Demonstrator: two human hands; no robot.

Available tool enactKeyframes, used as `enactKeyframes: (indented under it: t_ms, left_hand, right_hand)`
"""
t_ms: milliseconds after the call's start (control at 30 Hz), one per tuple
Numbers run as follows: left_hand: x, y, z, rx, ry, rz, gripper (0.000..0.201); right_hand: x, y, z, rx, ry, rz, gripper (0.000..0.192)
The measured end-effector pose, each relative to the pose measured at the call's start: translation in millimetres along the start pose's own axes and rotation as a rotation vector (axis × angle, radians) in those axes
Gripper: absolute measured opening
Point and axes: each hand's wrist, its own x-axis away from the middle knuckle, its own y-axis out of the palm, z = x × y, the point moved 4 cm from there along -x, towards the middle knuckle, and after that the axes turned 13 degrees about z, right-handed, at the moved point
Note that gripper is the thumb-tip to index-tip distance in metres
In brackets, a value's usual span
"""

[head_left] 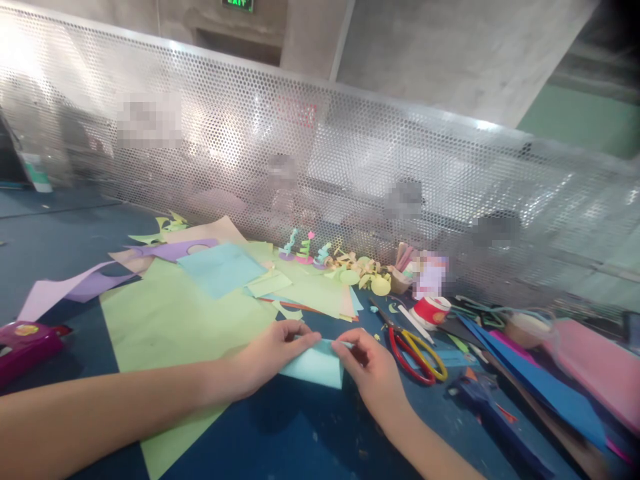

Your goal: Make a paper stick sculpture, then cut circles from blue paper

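Observation:
Both hands pinch a small light-blue paper piece [315, 365] lying on the dark blue table [280, 433]. My left hand [267, 357] grips its left upper edge with thumb and fingers. My right hand [373, 370] pinches the right upper corner. The paper looks folded, with its top edge raised between the fingertips. A large light-green sheet [170, 320] lies under my left wrist and forearm.
Red-and-yellow scissors [417, 350] lie just right of my right hand. A red-and-white tape roll [431, 311], blue strips [530, 377] and a pink sheet [600, 370] sit to the right. Purple, tan and blue sheets [220, 267] and small paper figures [320, 257] lie behind. A perforated metal screen [350, 167] backs the table. A magenta box [25, 343] sits far left.

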Motion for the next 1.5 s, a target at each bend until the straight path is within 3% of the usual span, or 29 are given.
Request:
enactKeyframes:
  t_ms: [233,400,533,700,900,1300,1500]
  left_hand:
    - [0.9,1.1,6.6,-0.041,0.106,-0.039,0.025]
    - [-4.0,-1.9,10.3,-0.135,0.195,-0.006,0.027]
    - [-5.4,-2.6,11.5,-0.186,0.216,-0.002,0.033]
    - [-2.1,1.6,15.1,-0.172,0.255,-0.071,0.020]
    - [-0.5,0.1,21.2,-0.252,0.368,-0.040,0.016]
    - [-1.4,2.6,14.8,-0.207,0.216,-0.158,0.025]
    - [2.3,-1.2,24.5,-0.298,0.331,-0.102,0.020]
  right_hand:
    - [-0.7,-0.6,3.5,0.041,0.044,-0.036,0.039]
    - [-1.0,-0.8,3.4,-0.052,0.031,-0.004,0.032]
    - [-0.5,-1.0,2.1,0.016,-0.004,-0.004,0.028]
    - [-1.1,-0.4,-1.7,0.055,-0.051,-0.014,0.030]
    - [0.4,-0.3,-2.3,0.014,-0.066,-0.022,0.023]
    - [2.5,-0.5,-5.2,0.038,-0.191,-0.030,0.015]
    - [3.0,1.4,-2.0,-0.012,-0.167,-0.072,0.014]
